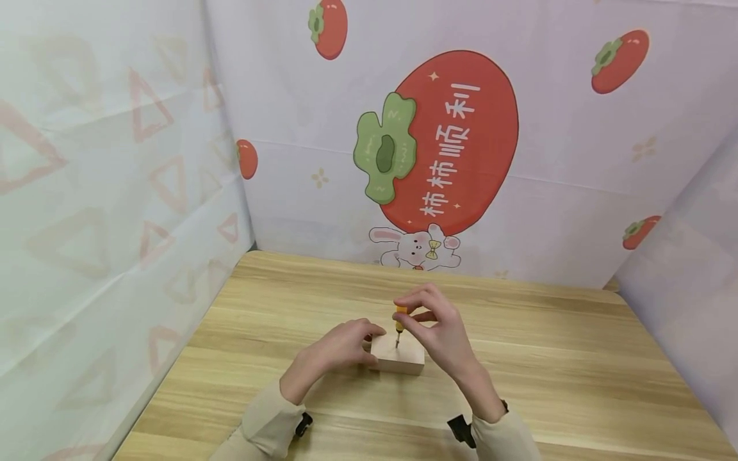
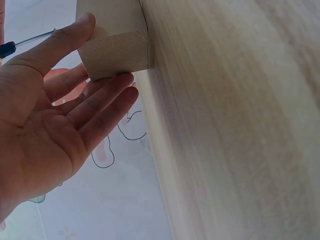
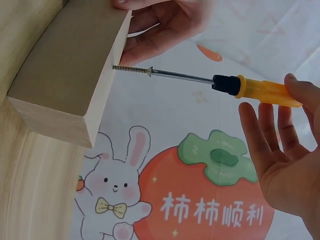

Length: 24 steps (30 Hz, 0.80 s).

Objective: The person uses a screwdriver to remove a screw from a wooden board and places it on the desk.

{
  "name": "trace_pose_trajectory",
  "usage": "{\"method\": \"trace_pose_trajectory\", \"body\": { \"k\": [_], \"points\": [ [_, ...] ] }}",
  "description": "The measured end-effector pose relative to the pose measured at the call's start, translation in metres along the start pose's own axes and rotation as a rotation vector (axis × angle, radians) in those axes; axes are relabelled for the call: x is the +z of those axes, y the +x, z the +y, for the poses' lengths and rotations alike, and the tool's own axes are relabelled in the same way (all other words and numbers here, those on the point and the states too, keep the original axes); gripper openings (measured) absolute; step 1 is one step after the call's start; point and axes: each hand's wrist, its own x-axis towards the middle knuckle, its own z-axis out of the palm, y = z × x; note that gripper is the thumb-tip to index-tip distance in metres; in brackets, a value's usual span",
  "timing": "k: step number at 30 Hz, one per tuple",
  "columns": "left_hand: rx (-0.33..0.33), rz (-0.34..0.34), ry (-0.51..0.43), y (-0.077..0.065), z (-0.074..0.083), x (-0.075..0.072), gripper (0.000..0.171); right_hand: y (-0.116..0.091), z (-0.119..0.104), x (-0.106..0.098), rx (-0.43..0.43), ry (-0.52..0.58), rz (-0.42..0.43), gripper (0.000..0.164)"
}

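Note:
A pale wooden block (image 1: 398, 360) lies on the table, and my left hand (image 1: 343, 346) grips its left end between thumb and fingers. In the left wrist view the thumb (image 2: 75, 35) lies along one face of the block (image 2: 117, 52). My right hand (image 1: 441, 326) pinches the yellow handle of a screwdriver (image 3: 265, 91) with thumb and fingertips. The screwdriver stands upright over the block, its tip at the head of a brass-coloured screw (image 3: 132, 69). The screw's point meets the block's top face, with most of its thread showing.
The wood-grain table (image 1: 576, 371) spreads around the block. Behind it hangs a white cloth (image 1: 565, 160) printed with persimmons and a rabbit, and another printed cloth (image 1: 115, 192) hangs at the left. Dark straps show at both sleeve cuffs.

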Motion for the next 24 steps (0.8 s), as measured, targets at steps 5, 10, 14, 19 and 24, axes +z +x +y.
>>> {"method": "trace_pose_trajectory", "body": {
  "k": [5, 10, 14, 19, 24],
  "points": [
    [-0.005, -0.001, -0.003, 0.002, 0.0, 0.001, 0.053, 0.001, -0.004, 0.0, 0.012, -0.03, 0.018, 0.03],
    [-0.01, -0.002, -0.008, 0.003, -0.001, 0.001, 0.053, 0.004, -0.02, -0.001, 0.025, -0.037, 0.039, 0.032],
    [-0.01, -0.004, -0.011, 0.001, 0.0, 0.0, 0.053, 0.002, -0.014, -0.001, 0.03, -0.028, 0.04, 0.028],
    [-0.001, 0.001, -0.003, 0.001, -0.001, 0.0, 0.053, 0.0, -0.003, -0.001, 0.057, -0.035, 0.089, 0.027],
    [0.005, -0.004, 0.0, 0.001, -0.002, 0.0, 0.053, 0.0, -0.003, -0.001, 0.058, -0.075, 0.123, 0.03]
  ]
}}
